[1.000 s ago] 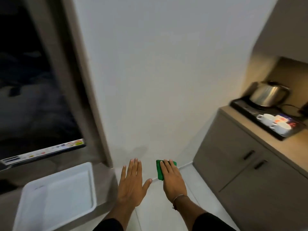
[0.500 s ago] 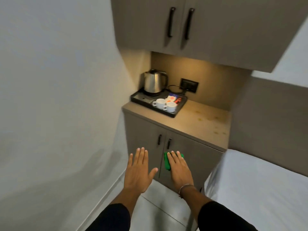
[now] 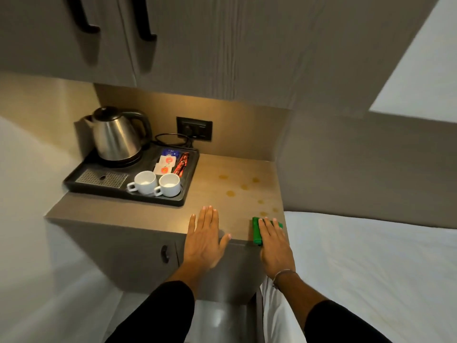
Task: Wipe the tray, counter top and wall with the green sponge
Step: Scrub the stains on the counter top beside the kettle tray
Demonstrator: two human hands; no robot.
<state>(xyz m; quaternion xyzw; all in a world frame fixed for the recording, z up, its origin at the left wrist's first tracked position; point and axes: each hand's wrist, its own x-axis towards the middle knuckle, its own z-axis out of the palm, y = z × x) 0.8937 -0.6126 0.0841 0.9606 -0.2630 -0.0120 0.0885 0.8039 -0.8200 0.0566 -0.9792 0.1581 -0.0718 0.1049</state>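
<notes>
Head view: right hand (image 3: 273, 240) flat, fingers together, pressing the green sponge (image 3: 257, 230) at the counter top's (image 3: 222, 201) front right corner among yellowish stains (image 3: 243, 186); left hand (image 3: 204, 240) open, empty, palm-down beside it; black tray (image 3: 123, 191) with kettle (image 3: 116, 137) and two cups (image 3: 158, 184) behind.

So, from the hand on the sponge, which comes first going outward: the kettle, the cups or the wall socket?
From the right hand, on the green sponge:
1. Cups, front of the black tray, to the hand's left.
2. Socket and kettle, both at the back; too close to call.
</notes>
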